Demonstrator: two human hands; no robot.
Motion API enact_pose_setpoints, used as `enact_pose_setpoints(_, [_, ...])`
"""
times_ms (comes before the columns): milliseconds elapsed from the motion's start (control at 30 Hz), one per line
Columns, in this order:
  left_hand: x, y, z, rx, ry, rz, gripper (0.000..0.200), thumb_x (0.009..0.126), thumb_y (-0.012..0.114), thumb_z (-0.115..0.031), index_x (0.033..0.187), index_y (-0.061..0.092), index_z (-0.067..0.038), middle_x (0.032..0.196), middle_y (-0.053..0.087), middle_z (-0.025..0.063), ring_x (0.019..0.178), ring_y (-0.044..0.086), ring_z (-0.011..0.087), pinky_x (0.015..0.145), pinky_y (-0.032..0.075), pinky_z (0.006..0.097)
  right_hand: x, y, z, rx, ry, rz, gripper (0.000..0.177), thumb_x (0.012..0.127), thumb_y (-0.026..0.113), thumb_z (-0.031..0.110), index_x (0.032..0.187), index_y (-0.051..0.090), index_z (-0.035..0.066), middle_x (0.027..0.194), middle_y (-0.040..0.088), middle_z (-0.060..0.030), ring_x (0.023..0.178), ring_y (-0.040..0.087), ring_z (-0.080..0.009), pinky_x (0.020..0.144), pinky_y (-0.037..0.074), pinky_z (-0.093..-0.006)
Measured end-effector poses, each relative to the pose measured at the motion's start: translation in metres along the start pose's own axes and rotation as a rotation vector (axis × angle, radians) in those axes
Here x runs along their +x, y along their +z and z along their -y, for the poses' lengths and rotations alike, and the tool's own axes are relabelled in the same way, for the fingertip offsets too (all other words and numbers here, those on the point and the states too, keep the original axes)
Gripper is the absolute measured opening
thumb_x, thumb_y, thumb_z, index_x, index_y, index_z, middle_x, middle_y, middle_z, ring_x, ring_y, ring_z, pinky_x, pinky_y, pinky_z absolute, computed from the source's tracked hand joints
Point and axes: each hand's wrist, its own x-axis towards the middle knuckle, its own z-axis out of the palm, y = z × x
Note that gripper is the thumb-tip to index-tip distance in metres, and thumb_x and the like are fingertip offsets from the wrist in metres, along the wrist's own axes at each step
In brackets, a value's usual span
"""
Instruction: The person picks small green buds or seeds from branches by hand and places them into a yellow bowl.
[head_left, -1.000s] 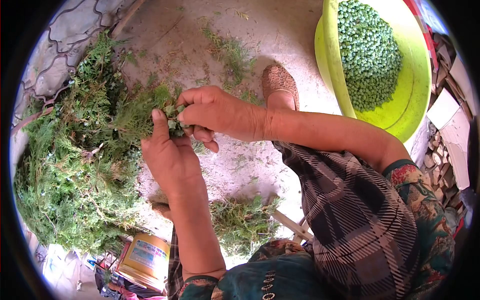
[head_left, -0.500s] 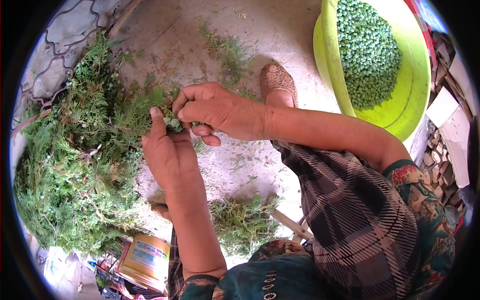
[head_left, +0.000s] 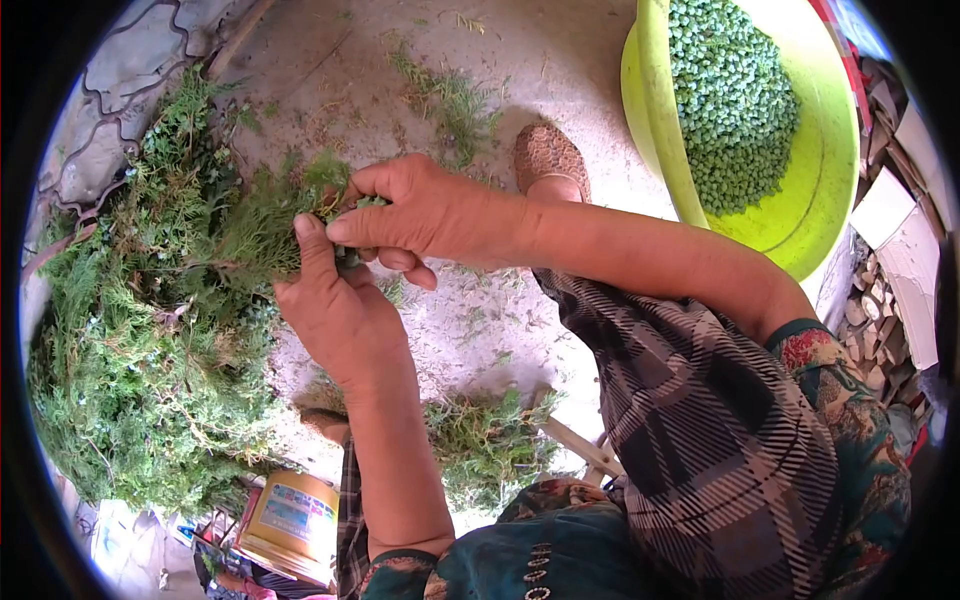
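A leafy green sprig (head_left: 262, 225) is held between my two hands, in front of the large heap of cut branches (head_left: 150, 350). My left hand (head_left: 345, 310) is closed around its stem end, thumb pointing up. My right hand (head_left: 430, 215) pinches at the same sprig with thumb and forefinger, its other fingers curled. Small green cones show between and under the fingers, partly hidden. At the upper right, a yellow-green tub (head_left: 815, 215) holds a big pile of small green cones (head_left: 735, 110).
Loose sprigs (head_left: 455, 110) lie on the concrete floor (head_left: 560, 60), and more greenery (head_left: 490, 445) is near my lap. A yellow container (head_left: 290, 520) stands at the lower left. Wood chips and cardboard (head_left: 905, 270) are at the right. My shoe (head_left: 550, 160) is beyond my right forearm.
My right hand has shifted slightly left, its thumb now beside the left thumb. The cones seen between the hands are now mostly covered. The view has moved a little.
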Motion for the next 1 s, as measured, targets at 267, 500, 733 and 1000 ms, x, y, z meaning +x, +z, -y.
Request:
enact_pose_setpoints(267, [0.043,-0.032,0.021,-0.610,-0.615,0.027,0.025,0.089,0.056,-0.016,0.105,0.050,0.002,0.096,0.058,0.0133,0.086,0.058,0.0237,0.077,0.051,0.0365,-0.005,-0.010,-0.002,0.146,0.148,0.182,0.029,0.089,0.055,0.025,0.091,0.051,-0.004,0.072,0.052,-0.0064,0.045,0.042,-0.0063,0.036,0.037,-0.0221])
enact_pose_setpoints(500, [0.052,-0.039,0.022,-0.602,-0.522,0.144,0.026,0.091,0.050,-0.011,0.111,0.046,0.006,0.109,0.056,0.0177,0.097,0.058,0.0294,0.091,0.048,0.0462,-0.003,-0.028,-0.006,0.663,0.139,0.009,0.032,0.093,0.044,0.029,0.099,0.051,-0.002,0.088,0.055,-0.0132,0.076,0.056,-0.0205,0.066,0.055,-0.0395])
enact_pose_setpoints(733, [0.039,-0.037,0.027,-0.564,-0.538,0.159,0.025,0.091,0.051,-0.010,0.109,0.047,0.007,0.107,0.058,0.0170,0.095,0.059,0.0282,0.088,0.050,0.0462,-0.007,-0.028,0.009,0.726,0.088,-0.064,0.032,0.094,0.043,0.027,0.105,0.050,-0.003,0.094,0.054,-0.0151,0.075,0.056,-0.0199,0.066,0.055,-0.0378])
enact_pose_setpoints(1000, [0.036,-0.035,0.032,-0.608,-0.544,0.151,0.025,0.088,0.056,-0.010,0.107,0.049,0.006,0.103,0.059,0.0152,0.092,0.060,0.0265,0.088,0.050,0.0461,-0.029,-0.040,0.039,0.726,-0.062,0.065,0.028,0.094,0.047,0.029,0.100,0.051,0.002,0.087,0.055,-0.0112,0.050,0.045,-0.0065,0.039,0.039,-0.0220])
